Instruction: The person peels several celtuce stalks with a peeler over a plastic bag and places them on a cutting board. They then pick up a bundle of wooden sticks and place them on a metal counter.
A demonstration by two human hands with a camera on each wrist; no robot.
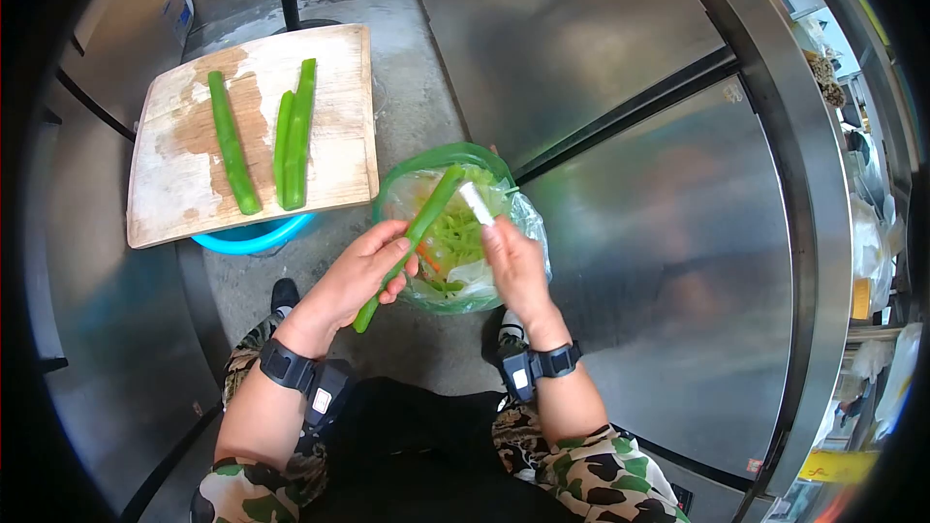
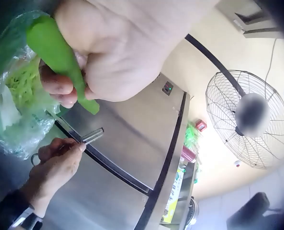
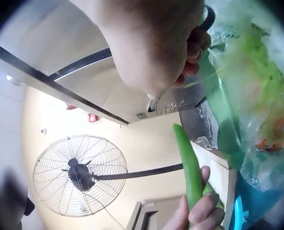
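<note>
My left hand (image 1: 363, 273) grips a long green celtuce stalk (image 1: 436, 205) around its lower half, its upper end slanting away to the right. Fingers of my right hand (image 1: 518, 266) hold a peeler (image 1: 475, 203) whose head is beside the stalk's upper end. In the left wrist view the peeler's metal head (image 2: 93, 136) points out past the fingertips, apart from the stalk. Beneath both hands stands a round green bin (image 1: 465, 155) lined with a clear plastic bag (image 1: 533, 232). Pale green peelings (image 1: 460, 237) and some orange scraps lie inside.
On the left, a wooden cutting board (image 1: 339, 169) bears several more green stalks (image 1: 232, 145). A blue basin (image 1: 262, 237) sits under the board's near edge. Steel cabinet doors (image 1: 659, 232) rise close on the right. A wire fan (image 3: 79, 175) stands by the wall.
</note>
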